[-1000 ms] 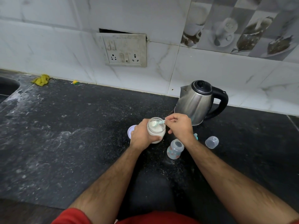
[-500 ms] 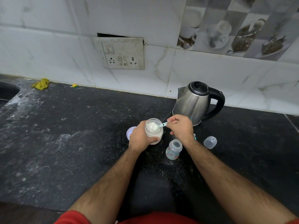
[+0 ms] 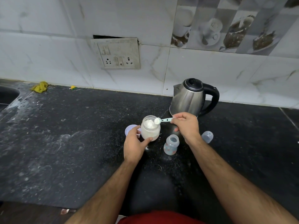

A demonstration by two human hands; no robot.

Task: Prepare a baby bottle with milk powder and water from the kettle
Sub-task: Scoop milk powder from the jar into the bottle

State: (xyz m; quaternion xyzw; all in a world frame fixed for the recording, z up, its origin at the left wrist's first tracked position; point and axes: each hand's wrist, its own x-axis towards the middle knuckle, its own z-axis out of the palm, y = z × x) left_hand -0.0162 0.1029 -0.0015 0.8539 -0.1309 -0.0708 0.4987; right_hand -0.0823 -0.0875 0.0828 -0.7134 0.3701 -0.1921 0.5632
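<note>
One heaped scoop (image 3: 157, 120) now sits lifted clear of the powder jar (image 3: 150, 128), pinched by the right hand (image 3: 186, 125); half a second ago it was still dipping. Left hand (image 3: 135, 145) wraps the jar. The open bottle (image 3: 171, 144) waits at five o'clock (next stop, likely), the kettle (image 3: 188, 97) untouched.

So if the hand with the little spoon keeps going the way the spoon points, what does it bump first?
Probably the powder jar: the right hand points its scoop leftward over the jar's rim. Height is hard to judge, so it might pass just above.
</note>
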